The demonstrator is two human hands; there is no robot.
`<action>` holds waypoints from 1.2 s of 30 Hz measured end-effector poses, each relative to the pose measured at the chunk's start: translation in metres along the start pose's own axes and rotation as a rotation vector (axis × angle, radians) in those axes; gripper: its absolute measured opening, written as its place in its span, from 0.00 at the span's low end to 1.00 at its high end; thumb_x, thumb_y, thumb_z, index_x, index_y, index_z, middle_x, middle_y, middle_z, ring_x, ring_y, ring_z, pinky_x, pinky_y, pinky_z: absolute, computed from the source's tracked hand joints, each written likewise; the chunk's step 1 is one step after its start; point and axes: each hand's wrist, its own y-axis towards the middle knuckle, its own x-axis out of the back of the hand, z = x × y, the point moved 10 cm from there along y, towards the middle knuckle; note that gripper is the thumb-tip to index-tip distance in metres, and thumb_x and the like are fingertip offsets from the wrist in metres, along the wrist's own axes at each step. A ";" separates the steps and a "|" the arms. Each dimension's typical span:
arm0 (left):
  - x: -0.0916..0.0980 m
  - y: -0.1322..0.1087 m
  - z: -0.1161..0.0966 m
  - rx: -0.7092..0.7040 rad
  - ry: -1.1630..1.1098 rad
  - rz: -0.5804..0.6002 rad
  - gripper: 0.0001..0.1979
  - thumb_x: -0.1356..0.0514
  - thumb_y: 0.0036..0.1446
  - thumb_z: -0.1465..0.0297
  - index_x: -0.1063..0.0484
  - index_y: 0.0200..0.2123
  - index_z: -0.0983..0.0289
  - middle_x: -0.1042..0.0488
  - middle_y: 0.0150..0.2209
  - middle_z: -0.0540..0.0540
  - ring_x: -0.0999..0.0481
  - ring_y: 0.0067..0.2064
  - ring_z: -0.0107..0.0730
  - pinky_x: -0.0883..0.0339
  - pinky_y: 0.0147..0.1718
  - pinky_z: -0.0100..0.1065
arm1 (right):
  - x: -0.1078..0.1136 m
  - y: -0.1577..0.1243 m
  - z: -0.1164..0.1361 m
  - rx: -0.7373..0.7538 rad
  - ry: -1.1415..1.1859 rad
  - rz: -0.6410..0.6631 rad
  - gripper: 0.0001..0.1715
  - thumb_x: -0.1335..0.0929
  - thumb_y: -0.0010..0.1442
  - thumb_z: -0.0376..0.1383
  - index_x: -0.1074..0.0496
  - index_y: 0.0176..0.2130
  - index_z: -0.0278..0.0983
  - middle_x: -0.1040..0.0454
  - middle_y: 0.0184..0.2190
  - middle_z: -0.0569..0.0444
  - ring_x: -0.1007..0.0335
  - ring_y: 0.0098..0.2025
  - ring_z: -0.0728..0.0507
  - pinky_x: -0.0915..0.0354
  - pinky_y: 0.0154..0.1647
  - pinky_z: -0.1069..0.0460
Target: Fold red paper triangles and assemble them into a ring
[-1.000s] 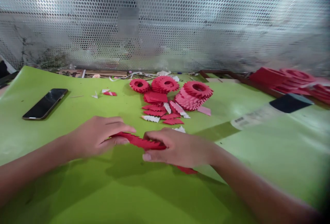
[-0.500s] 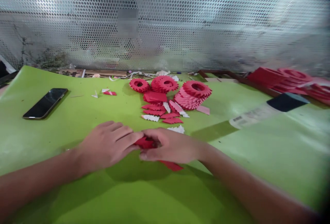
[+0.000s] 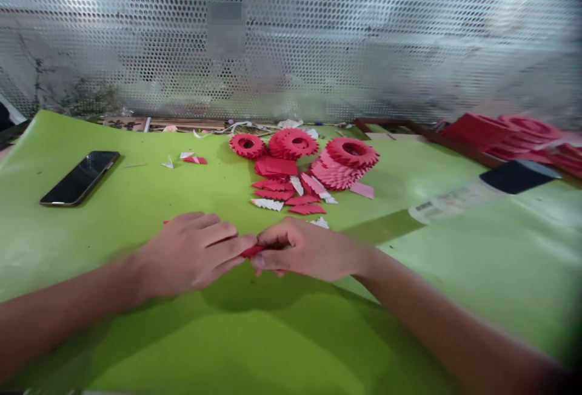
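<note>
Between my two hands is a small piece of folded red paper, mostly hidden by the fingers. My left hand lies low over the green tabletop, its fingers closed on the paper's left end. My right hand pinches the other end between thumb and fingers. Just beyond the hands lie several folded red paper pieces with zigzag edges, and a white one among them. Behind these stand a small red paper ring, a larger red ring and a pink and red ring stack.
A phone lies on the green sheet at the left. To the right is a clear container with a black end. More red paper pieces sit in a tray at the back right. A perforated metal panel rises behind.
My right hand's fingers have closed further over the red paper, so less of it shows. The red end that stuck out below my right hand is now out of sight.
</note>
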 end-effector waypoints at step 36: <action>-0.016 -0.011 0.024 -0.077 0.105 0.086 0.30 0.60 0.78 0.58 0.23 0.38 0.65 0.21 0.27 0.55 0.24 0.26 0.33 0.37 0.28 0.34 | 0.003 -0.007 0.004 -0.065 -0.173 0.022 0.24 0.37 0.71 0.54 0.25 0.39 0.39 0.20 0.29 0.56 0.27 0.28 0.49 0.39 0.28 0.54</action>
